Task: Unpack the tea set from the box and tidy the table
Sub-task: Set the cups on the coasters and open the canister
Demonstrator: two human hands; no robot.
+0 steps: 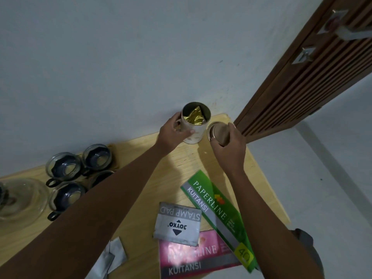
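Note:
A pale round tea tin (198, 132) stands open at the far edge of the wooden table (181, 164), a gold foil packet (196, 117) showing inside. My left hand (173, 133) grips the tin's side. My right hand (229, 146) holds the tin's round lid (218, 132) just to the right of the tin, tilted. Three glass tea cups with dark holders sit at the left: one (96, 157) farthest, one (63, 167) beside it, one (67, 196) nearest. A glass teapot (20, 200) is at the far left, partly out of frame.
A grey stamp pad tin (178, 223), a green receipt book (218, 214) and a pink receipt book (193, 256) lie near the table's front. White paper pieces (109, 256) lie by my left forearm. A wooden slatted door (314, 77) stands at the right, beyond the table's corner.

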